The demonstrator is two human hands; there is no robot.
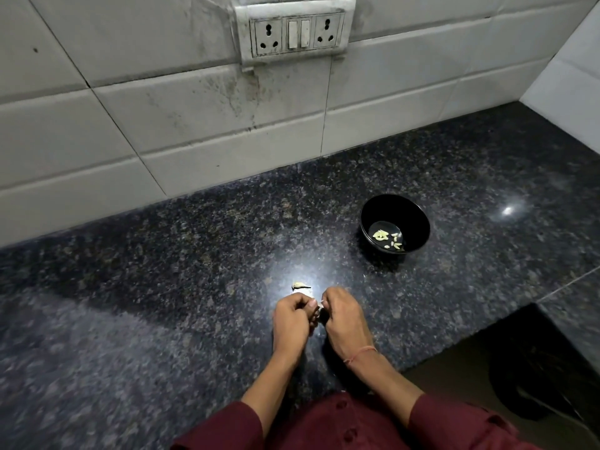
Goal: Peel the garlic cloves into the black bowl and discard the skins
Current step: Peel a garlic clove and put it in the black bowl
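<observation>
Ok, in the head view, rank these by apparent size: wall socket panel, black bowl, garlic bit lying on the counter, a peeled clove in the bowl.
1. wall socket panel
2. black bowl
3. garlic bit
4. peeled clove
Last two unsure: both tiny, and the bit is nearer the camera.

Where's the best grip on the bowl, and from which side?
Probably the rim of the bowl, pinched from above on its near side: it stands upright and open on the counter, and the peeled cloves lie low on its floor, clear of a thumb hooked over the edge. The right hand is nearer, but it and the left hand grip a clove.
</observation>
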